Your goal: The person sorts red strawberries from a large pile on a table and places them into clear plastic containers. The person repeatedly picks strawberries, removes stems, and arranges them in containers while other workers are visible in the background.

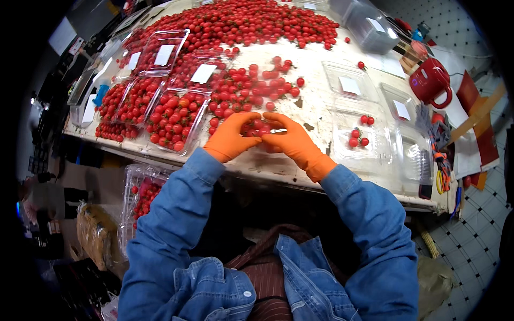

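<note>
My left hand [233, 136] and my right hand [295, 140], both in orange gloves, meet at the fingertips above the near part of the table. Between their curved fingers and thumbs is a small cluster of red cherry tomatoes [255, 129], partly hidden by the gloves. Just beyond the hands lie loose cherry tomatoes [241, 90], some blurred. To the left, a clear plastic clamshell box [175, 120] full of tomatoes stands with its lid [204, 72] raised. On the right, an open clamshell [361, 154] holds several tomatoes, its labelled lid [335, 78] folded back.
A large heap of cherry tomatoes [257, 20] covers the far table [313, 116]. Stacked clear boxes [371, 30], a red mug [430, 82] and orange-handled pliers [441, 166] sit at right. Below the left edge stands a plastic-lined crate [128, 192] with tomatoes.
</note>
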Available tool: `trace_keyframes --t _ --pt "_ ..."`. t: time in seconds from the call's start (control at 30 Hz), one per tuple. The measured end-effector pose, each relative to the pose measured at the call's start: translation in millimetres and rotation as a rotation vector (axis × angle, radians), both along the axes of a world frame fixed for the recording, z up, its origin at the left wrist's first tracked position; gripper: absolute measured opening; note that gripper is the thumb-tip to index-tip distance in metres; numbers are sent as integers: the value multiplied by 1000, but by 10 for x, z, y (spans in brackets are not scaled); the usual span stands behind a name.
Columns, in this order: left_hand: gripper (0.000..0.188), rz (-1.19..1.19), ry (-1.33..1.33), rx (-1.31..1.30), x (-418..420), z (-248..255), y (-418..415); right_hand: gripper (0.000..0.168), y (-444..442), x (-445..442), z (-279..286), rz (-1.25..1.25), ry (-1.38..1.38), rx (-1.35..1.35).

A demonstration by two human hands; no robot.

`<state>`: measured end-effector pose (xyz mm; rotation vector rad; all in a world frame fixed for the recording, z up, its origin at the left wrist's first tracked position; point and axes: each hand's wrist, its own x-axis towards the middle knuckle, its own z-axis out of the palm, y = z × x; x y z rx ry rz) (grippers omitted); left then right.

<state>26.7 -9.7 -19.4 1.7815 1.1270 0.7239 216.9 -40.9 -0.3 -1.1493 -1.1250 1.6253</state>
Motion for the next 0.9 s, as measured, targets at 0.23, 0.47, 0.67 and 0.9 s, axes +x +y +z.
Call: trace_keyframes --t 0.23,0.47,0.67,0.9 --pt "50 64 -191 -292 231 364 34 35 88 199 56 102 323 -261" --pt "49 23 -546 -140 1190 383 14 39 23 985 550 -11 13 48" --pt "54 -145 -679 -234 1935 345 -100 41 -111 1552 565 -324 -241 66" --pt "24 -146 -264 101 1594 325 0 45 -86 1707 509 -405 -384 91"
